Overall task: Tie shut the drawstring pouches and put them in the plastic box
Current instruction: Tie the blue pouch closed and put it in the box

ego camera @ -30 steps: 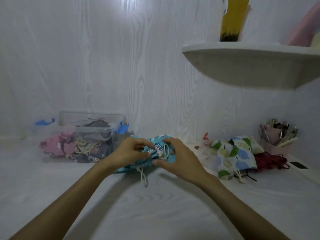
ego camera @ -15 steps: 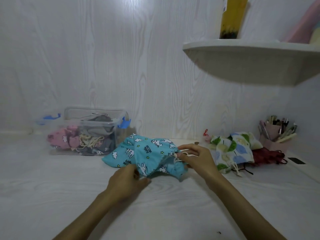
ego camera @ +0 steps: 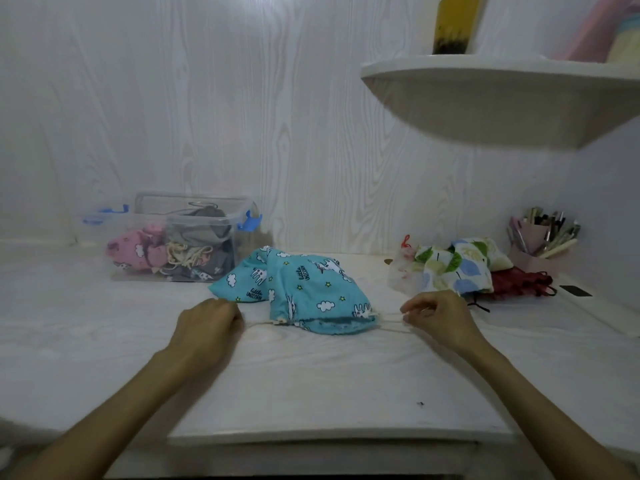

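Note:
A turquoise unicorn-print drawstring pouch (ego camera: 298, 289) lies on the white table (ego camera: 311, 382) in front of me, its mouth facing me. My left hand (ego camera: 207, 323) grips the cream drawstring (ego camera: 259, 323) at the pouch's left side. My right hand (ego camera: 440, 317) pinches the drawstring ends (ego camera: 389, 318) at its right side, and both cords run taut. The clear plastic box (ego camera: 180, 237) with blue clips stands at the back left, holding several pouches. A leaf-print pouch (ego camera: 453, 268) and a dark red one (ego camera: 519, 284) lie at the right.
A pink pen holder (ego camera: 540, 244) full of pens stands at the far right against the wall. A white corner shelf (ego camera: 502, 95) juts out above the right side. A thin white bag (ego camera: 403, 271) lies beside the leaf-print pouch.
The pouch came down from between my hands onto the table. My hands moved apart to either side, pulling the drawstring out left and right.

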The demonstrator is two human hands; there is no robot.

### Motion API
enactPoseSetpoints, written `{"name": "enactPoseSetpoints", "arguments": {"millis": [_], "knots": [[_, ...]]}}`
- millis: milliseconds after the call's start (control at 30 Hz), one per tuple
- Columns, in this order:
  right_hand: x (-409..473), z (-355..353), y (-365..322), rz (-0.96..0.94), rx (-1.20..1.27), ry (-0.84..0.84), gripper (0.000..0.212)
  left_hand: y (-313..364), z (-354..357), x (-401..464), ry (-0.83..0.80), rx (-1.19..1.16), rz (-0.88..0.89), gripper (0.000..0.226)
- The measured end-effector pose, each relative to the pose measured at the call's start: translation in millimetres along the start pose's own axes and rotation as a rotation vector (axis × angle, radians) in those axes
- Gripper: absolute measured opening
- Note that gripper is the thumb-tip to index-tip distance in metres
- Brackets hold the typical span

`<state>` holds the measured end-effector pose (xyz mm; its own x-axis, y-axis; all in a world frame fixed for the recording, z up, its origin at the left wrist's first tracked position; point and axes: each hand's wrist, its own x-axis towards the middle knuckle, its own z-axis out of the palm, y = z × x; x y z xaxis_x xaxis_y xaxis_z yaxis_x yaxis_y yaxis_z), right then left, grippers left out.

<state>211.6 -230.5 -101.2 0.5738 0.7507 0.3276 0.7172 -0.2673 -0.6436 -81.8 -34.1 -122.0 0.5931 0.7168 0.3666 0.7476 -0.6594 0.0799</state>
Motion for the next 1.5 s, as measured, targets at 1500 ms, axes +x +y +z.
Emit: {"name": "enactPoseSetpoints", "arguments": {"millis": [1500], "knots": [[-13, 0, -40, -0.123, -0.432, -0.376, 0.049, -3, -43, -22, -0.079, 0.004, -0.130, 0.039]]}}
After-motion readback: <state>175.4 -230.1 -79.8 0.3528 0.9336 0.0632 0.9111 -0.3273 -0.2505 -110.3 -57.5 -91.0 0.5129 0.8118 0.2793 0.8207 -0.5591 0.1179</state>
